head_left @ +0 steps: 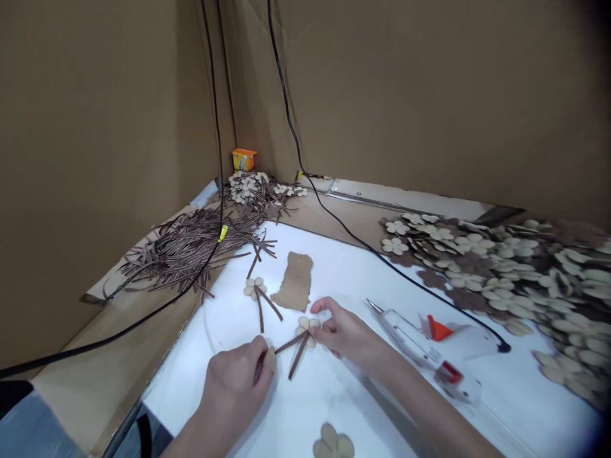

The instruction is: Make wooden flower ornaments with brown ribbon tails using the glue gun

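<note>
My right hand pinches the edge of a beige flower cutout lying on the white board. Two brown strips spread from that flower toward my left hand. The left fingers are closed on a small beige piece, mostly covered by the thumb and fingers; it looks like another flower cutout. Up and to the left lies a second beige flower with two brown strips across it. A single beige flower rests at the near edge of view. A white glue gun lies right of my right hand.
A torn cardboard scrap sits mid-board. Brown strips are heaped at left, flower cutouts at right. An orange box stands in the corner. Black cable hangs across the cardboard walls.
</note>
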The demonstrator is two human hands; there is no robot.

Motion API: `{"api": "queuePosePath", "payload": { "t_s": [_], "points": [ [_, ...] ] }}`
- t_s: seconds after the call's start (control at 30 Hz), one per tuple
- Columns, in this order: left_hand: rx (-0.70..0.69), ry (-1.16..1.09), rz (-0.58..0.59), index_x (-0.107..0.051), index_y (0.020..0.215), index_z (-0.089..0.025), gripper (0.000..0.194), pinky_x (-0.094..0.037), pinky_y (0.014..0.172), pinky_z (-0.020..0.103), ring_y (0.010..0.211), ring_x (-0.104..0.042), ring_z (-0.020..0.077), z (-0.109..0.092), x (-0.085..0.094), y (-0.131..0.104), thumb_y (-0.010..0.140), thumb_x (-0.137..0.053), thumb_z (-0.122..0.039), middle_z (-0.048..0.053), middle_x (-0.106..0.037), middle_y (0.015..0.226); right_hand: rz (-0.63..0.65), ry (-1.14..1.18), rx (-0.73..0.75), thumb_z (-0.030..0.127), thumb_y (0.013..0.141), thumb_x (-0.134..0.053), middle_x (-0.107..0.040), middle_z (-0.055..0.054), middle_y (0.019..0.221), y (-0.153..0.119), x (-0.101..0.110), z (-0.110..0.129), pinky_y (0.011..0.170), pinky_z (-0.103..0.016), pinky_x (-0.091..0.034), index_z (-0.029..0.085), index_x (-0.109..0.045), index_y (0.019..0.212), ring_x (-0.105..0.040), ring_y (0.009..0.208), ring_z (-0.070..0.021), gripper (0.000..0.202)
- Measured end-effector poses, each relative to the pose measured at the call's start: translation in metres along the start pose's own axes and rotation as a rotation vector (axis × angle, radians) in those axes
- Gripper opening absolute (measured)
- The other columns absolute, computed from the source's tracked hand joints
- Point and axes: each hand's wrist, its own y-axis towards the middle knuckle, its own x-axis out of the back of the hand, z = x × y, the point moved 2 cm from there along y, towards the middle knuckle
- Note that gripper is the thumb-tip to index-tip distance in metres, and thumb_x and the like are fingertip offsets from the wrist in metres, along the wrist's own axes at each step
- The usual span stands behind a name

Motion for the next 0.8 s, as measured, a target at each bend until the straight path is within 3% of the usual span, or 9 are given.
{"api": "queuePosePath", "payload": {
  "t_s": [0.5, 0.8],
  "points": [
    [-0.054, 0.053, -0.108, -0.049, 0.073, -0.023, 0.019, -0.027, 0.051, 0.022, 0.049, -0.056, 0.012, 0.004, -0.0065, -0.0016, 0.088, -0.037, -0.028, -0.006, -0.057, 0.054, 0.015, 0.123, -0.022, 0.02, 0.073, -0.055, -0.039, 0.013, 0.04, 0.0015, -0.0014, 0.0025, 0.041, -0.018, -0.025, 0.022, -0.043, 0.089, -0.034, 0.039, -0.0068, 0.02],
    [-0.036, 0.051, -0.091, -0.048, 0.071, -0.023, 0.02, -0.025, 0.05, 0.022, 0.048, -0.055, 0.0123, 0.0023, -0.0042, -0.0009, 0.087, -0.037, -0.027, -0.006, -0.055, 0.053, 0.008, 0.103, 0.014, 0.022, 0.074, -0.054, -0.039, 0.013, 0.041, 0.0002, -0.0026, 0.0016, 0.042, -0.018, -0.026, 0.024, -0.042, 0.09, -0.035, 0.04, -0.0077, 0.02]
  ]
}}
